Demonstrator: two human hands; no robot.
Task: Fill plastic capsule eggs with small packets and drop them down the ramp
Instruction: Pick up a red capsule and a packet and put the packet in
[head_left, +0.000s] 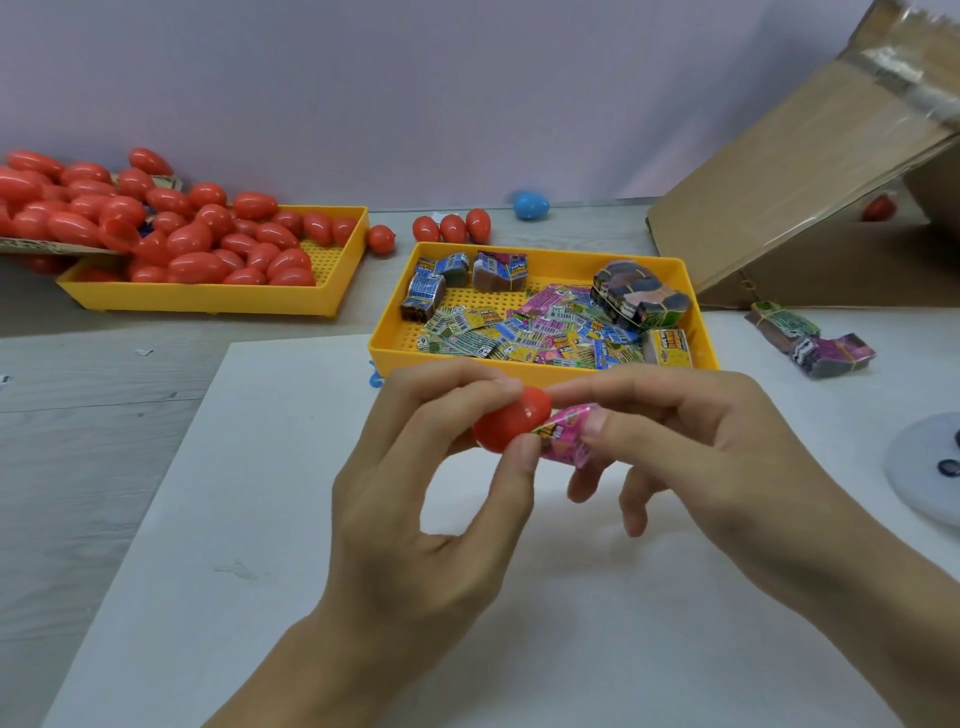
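Left hand (415, 483): nearest the camera with the right; thumb and forefinger curled round a red egg half (506, 421), pinching it above the white sheet (260, 519); the other fingers (457, 384) arch over the top of it
Right hand (691, 447): thumb and forefinger pinch a pink packet (566, 434), one end of it at the mouth of the egg half; lower fingers hang loosely curled beneath, holding nothing
Egg half: held between both hands, just in front of the near tray's rim; open end turned toward the right hand
Packet: touching the egg half; how far it has gone in I cannot tell
Near tray (535, 366): yellow, on the table behind the hands; holds loose flat packets (524, 332) and several banded bundles (639, 293)
Far tray (208, 299): yellow, to the left and further back; heaped with red eggs (208, 239), more spilling in from a cardboard slope at the left edge
Loose eggs: three red ones (452, 227) between the trays; a blue one (531, 205) against the wall
Ramp (789, 197): cardboard, tilted, at the right rear; a red egg (879, 208) shows beneath it
Bundles (815, 343): two lie on the table right of the near tray
Table (78, 405): pale wood grain, under the sheet
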